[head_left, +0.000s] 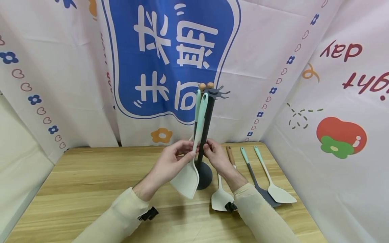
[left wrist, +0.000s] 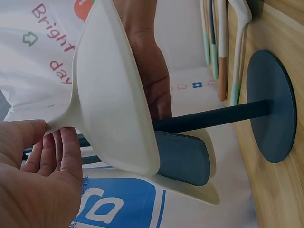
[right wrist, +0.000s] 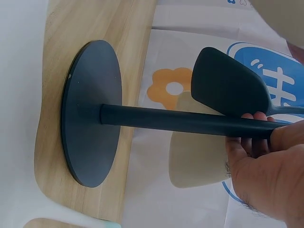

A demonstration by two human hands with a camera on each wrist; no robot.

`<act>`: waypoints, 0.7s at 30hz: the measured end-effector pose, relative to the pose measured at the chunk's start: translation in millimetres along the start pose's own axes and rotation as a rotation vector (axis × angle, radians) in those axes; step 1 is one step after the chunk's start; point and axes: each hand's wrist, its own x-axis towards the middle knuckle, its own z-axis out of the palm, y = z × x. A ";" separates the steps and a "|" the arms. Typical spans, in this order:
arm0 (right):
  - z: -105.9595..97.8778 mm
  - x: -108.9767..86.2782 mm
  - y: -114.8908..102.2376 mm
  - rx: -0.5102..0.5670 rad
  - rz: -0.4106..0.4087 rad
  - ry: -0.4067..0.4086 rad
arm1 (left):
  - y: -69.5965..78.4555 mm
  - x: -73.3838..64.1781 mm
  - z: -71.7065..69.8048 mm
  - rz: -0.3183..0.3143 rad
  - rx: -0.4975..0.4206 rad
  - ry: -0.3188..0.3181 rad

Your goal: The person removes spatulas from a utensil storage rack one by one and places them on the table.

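A black utensil stand [head_left: 205, 135] rises from a round base [right wrist: 90, 114] on the wooden table, leaning slightly in the head view. My right hand [head_left: 217, 155] grips its pole [right wrist: 175, 118] around mid-height. With thumb and fingers, my left hand [head_left: 174, 162] pinches the neck of a white spatula [left wrist: 111, 90], whose mint handle [head_left: 201, 125] reaches up to the hooked top [head_left: 214, 91]. Behind it hang a dark grey spatula [left wrist: 184, 156] and a cream-coloured utensil [right wrist: 198, 159], close beside the pole. Two round wooden ends [head_left: 202, 86] show at the top.
To the right of the stand lie a white spatula [head_left: 222, 199], a brown handle [head_left: 230, 155], a dark grey spatula with mint handle [head_left: 252, 173] and another white spatula [head_left: 281, 194]. Printed cloth [head_left: 255, 67] hangs behind and beside the wooden table [head_left: 91, 189].
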 end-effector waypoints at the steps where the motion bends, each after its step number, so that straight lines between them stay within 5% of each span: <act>1: 0.0 0.0 0.2 -0.001 -0.002 0.000 | 0.2 -0.9 -0.5 0.001 -0.001 -0.001; 21: -0.5 0.6 0.0 -0.042 0.031 0.016 | -3.5 -19.8 -17.4 -0.025 0.041 0.001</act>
